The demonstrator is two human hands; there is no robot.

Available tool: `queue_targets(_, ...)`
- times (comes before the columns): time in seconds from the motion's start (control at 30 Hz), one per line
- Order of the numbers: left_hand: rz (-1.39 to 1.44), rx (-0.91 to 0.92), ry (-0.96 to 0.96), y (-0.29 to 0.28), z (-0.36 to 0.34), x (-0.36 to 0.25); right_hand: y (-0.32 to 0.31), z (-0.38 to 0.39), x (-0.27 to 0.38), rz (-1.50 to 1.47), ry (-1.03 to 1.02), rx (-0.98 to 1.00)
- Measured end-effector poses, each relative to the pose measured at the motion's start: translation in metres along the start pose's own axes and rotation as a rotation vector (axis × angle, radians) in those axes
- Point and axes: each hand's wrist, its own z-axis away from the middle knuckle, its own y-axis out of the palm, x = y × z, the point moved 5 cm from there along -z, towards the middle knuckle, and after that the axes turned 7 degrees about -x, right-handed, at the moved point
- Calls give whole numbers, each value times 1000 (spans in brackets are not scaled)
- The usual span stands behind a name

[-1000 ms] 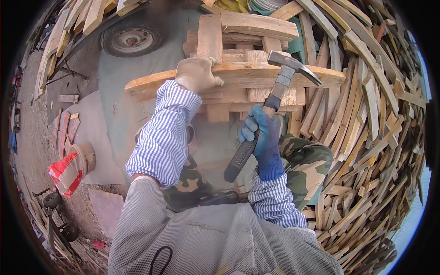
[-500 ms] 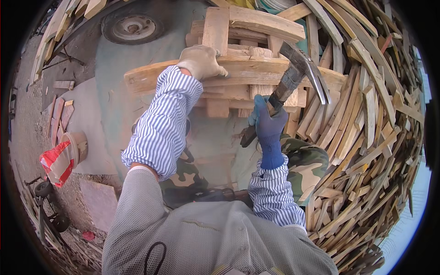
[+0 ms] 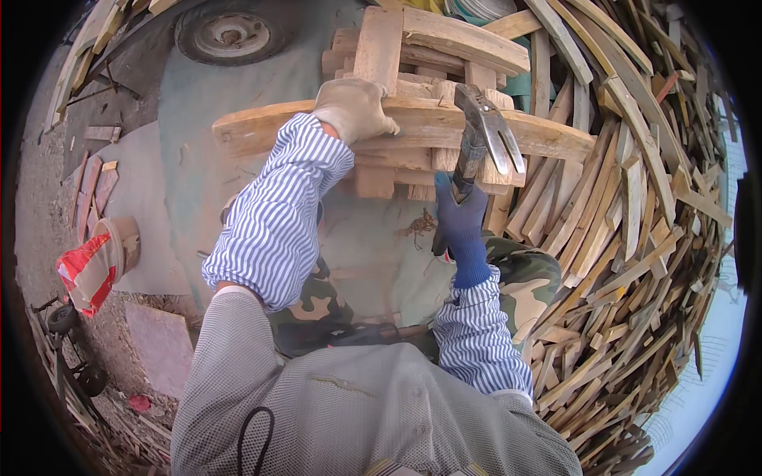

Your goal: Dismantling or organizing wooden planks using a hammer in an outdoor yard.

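Observation:
A long wooden beam (image 3: 262, 128) lies crosswise over a stack of short timber blocks (image 3: 389, 181). My left hand (image 3: 353, 109), in a pale glove, is closed over the beam left of its middle; its fingertips on the far side are hidden. In my right hand (image 3: 463, 216), gloved in blue, is a claw hammer (image 3: 470, 151) gripped by its handle. The hammer's head stands upward over the beam, its forked claw turned toward me. Behind my left hand, an upright-lying board (image 3: 378, 49) and another thick beam (image 3: 464, 41) rest on the stack.
A big heap of loose wood strips (image 3: 627, 262) fills the right side. At the far left lies a wheel (image 3: 230, 38). A bucket (image 3: 127, 244) with a red and white bag (image 3: 87, 274) stands at the left, near a flat board (image 3: 159, 349). My camouflage-clad knees flank the stack.
The hammer has swung left and turned more upright, its claw now facing me. My right hand has rotated with it. My left hand stays on the beam.

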Motion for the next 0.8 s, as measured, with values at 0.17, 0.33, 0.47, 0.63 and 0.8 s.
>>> queue_targets(0.17,-21,-52,7,-1,5,2,-7,-18,27,39,271,199)
queue_targets(0.33,-124,-218,142,6,10,-12,-51,13,55,-147,117,18)
queue_targets(0.47,-165,-173,178,12,3,-16,-38,23,13,-135,222,97)
queue_targets(0.63,-157,-78,108,12,6,-10,-53,40,62,-122,271,77)
queue_targets(0.8,-135,-154,136,13,15,-14,-85,65,113,-398,39,12)
